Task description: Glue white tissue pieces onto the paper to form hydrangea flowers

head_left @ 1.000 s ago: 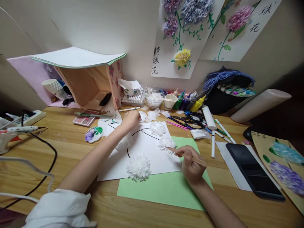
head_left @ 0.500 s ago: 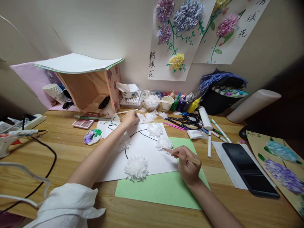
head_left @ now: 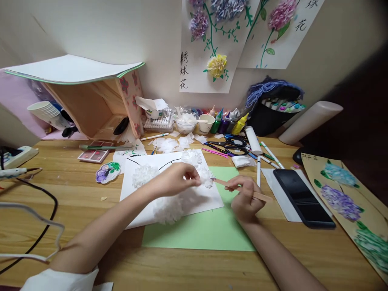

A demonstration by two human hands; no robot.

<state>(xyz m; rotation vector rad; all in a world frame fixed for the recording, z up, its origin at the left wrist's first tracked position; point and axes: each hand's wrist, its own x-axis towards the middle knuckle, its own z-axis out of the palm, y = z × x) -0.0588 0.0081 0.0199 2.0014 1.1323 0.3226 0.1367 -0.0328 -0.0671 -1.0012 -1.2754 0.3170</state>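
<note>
My left hand (head_left: 177,179) hovers over the white paper (head_left: 197,204), its fingers pinched beside the right-hand paper flower; whatever they hold is too small to make out. In my right hand (head_left: 248,198) is a flat wooden stick (head_left: 221,182), its dark tip at that flower's edge (head_left: 207,178). More white ruffled flowers lie at the upper right (head_left: 191,157), the left (head_left: 144,175) and the bottom (head_left: 168,209) of the sheet, with thin black curved lines drawn between. Under the sheet lies green paper (head_left: 200,234).
Loose white paper squares (head_left: 166,144) lie behind the sheet, near a bowl (head_left: 186,123), a paper cup (head_left: 206,123) and paint bottles (head_left: 216,121). Scissors (head_left: 233,145) and pens are behind right, a phone (head_left: 303,198) right. A glue gun (head_left: 12,173) and cables lie left.
My left hand has moved from the loose paper squares toward me and right, to the right-hand flower. My right hand keeps the stick at that flower. The camera view has shifted.
</note>
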